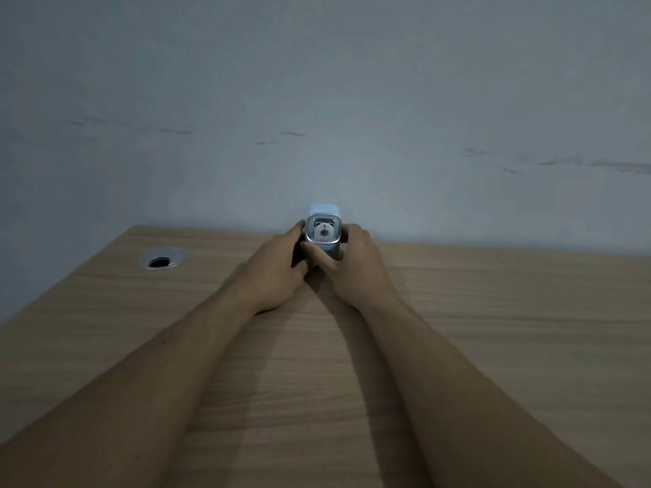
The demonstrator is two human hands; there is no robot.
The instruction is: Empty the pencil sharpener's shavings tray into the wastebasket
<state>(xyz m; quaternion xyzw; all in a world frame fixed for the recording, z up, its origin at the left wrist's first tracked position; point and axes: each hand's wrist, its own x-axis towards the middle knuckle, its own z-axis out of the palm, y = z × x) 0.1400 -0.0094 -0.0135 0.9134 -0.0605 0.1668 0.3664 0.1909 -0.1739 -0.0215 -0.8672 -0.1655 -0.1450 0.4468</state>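
Note:
A small light-blue pencil sharpener (324, 227) with a bear face on its front stands on the wooden desk (458, 329), close to the back edge by the wall. My left hand (278, 272) wraps its left side. My right hand (348, 269) grips its right side, thumb across the lower front. The lower part of the sharpener, where a tray could sit, is hidden behind my fingers. No wastebasket is in view.
A round metal cable hole (162, 261) is set in the desk at the back left. A grey scuffed wall (317, 118) rises directly behind the desk. The desk's left edge runs diagonally toward the lower left.

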